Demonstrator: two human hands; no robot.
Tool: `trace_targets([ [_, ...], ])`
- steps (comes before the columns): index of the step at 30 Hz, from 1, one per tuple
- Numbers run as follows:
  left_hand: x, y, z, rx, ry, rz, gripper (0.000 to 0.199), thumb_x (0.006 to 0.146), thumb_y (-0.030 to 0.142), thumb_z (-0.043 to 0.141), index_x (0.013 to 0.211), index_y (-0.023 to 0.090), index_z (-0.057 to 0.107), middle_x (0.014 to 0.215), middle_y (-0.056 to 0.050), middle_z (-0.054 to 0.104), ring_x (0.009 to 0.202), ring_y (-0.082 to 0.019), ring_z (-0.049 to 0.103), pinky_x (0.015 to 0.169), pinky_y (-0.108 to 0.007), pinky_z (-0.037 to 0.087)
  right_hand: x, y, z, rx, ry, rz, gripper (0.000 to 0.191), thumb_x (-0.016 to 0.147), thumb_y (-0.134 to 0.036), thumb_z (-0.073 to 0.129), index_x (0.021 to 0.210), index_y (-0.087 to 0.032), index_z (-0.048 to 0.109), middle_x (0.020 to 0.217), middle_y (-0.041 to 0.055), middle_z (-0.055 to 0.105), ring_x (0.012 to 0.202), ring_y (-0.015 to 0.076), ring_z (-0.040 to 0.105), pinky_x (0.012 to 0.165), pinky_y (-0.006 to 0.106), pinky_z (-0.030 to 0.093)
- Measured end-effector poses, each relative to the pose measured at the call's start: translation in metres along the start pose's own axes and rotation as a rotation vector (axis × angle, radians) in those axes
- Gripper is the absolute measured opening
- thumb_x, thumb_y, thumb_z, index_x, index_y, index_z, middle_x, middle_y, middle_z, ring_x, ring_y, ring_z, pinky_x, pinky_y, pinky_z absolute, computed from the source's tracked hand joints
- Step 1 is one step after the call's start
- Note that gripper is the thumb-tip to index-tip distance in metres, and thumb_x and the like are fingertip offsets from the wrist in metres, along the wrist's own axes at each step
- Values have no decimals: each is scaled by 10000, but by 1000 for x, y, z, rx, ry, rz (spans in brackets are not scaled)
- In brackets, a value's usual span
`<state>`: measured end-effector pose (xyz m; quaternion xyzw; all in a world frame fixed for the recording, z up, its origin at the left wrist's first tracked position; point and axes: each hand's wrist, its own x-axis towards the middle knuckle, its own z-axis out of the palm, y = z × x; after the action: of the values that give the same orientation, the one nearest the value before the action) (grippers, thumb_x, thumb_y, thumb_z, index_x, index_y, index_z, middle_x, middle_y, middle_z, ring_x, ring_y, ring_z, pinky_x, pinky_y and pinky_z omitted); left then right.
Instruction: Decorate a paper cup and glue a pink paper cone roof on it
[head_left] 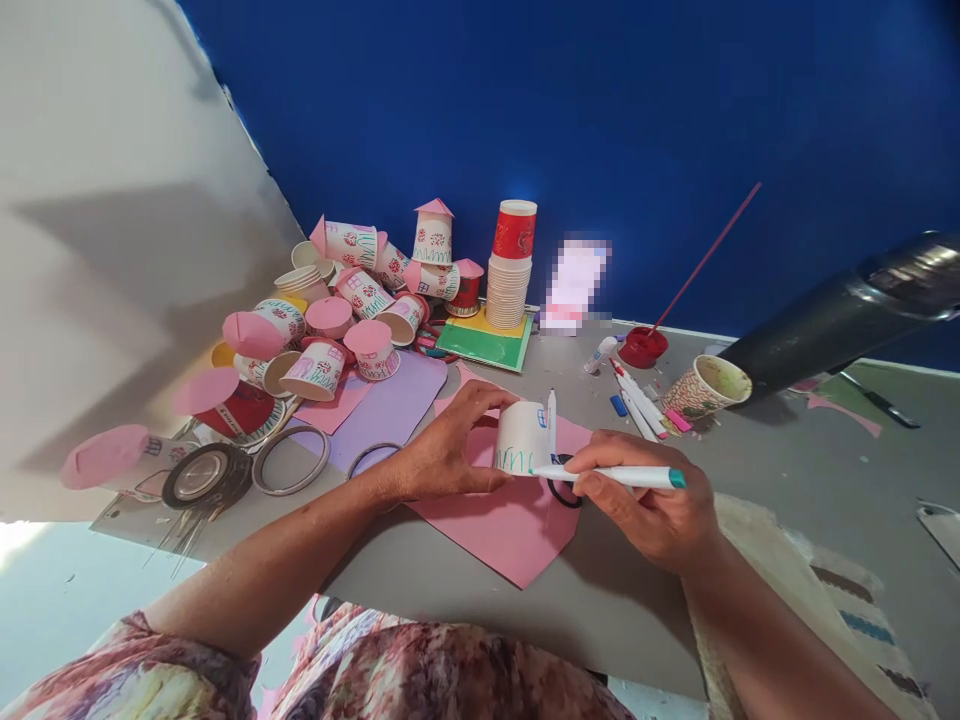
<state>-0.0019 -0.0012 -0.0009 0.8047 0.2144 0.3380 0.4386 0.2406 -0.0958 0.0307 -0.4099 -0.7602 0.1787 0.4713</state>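
My left hand (pixel 450 450) is wrapped round a white paper cup (pixel 521 432), thumb at its lower edge and fingers behind. The cup bears green zigzag strokes along its rim and a small blue window drawing near the top. In my right hand (pixel 645 495) is a white marker (pixel 622 477) with a green end, its tip touching the cup's lower edge by the green strokes. Both hands are above a pink paper sheet (pixel 517 545) on the grey table (pixel 600 625). Another white marker (pixel 553 425) stands out just behind the cup.
Decorated cups with pink paper tops (pixel 322 370) are heaped at the left. A cup stack (pixel 507 290) stands on a green-yellow book (pixel 487 345). Tape rolls (pixel 291 462) lie left, markers (pixel 637 405), a patterned cup (pixel 706 385) and a dark pipe (pixel 825 330) right.
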Motion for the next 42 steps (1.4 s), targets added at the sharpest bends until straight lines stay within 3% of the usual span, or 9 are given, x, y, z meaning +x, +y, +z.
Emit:
trace_targets([
  [21,-2,-9,4,-198,0,-49,817,683,74,820,1403,287,498,1415,-103,485,1436,-346,493,1274,-552,346,-1,6,-9,94,56,90,109,990,-216,620,945,-224,719,672,-17,712,532,118,619,514,249,455],
  [27,-2,-11,5,-235,1,-67,801,690,55,791,1395,282,487,1421,-102,522,1437,-346,508,1262,-537,355,-2,6,-12,141,90,112,116,1000,-230,617,950,-221,721,685,-11,712,539,123,632,509,250,456],
  [31,-2,-11,5,-308,-5,-85,785,696,43,771,1386,284,485,1469,-109,516,1455,-342,502,1253,-514,367,-2,6,-13,149,41,116,157,1006,-253,609,898,-225,719,679,-7,700,575,134,634,523,256,453],
  [37,-1,-9,5,-386,14,-127,736,705,32,746,1349,294,504,1492,-102,524,1464,-330,505,1231,-479,397,-1,6,-12,96,171,89,111,988,-236,636,963,-224,743,734,4,715,574,129,638,523,255,460],
  [42,-1,-8,5,-357,-3,-121,760,704,22,736,1370,292,489,1484,-109,522,1477,-336,488,1237,-494,388,0,3,-14,161,73,121,197,1013,-247,582,884,-219,727,667,-6,677,579,139,629,551,270,483],
])
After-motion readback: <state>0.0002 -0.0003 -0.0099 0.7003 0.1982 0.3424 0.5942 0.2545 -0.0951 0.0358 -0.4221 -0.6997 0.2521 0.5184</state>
